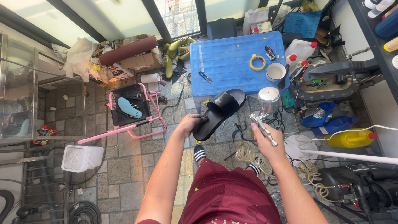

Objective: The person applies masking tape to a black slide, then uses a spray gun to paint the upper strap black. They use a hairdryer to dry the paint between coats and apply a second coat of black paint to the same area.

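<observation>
Overhead, head view: I see the left hand (189, 122) closed around the heel end of a black slide sandal (219, 112), held up in the air just off the front edge of the blue table (232, 62). Right hand (265, 143) wraps tight on a metal spray gun (265, 120), its shiny cup just beside the sandal. Yellow tape ring (257, 62) and white cup (275, 71) sit near the table's right edge.
</observation>
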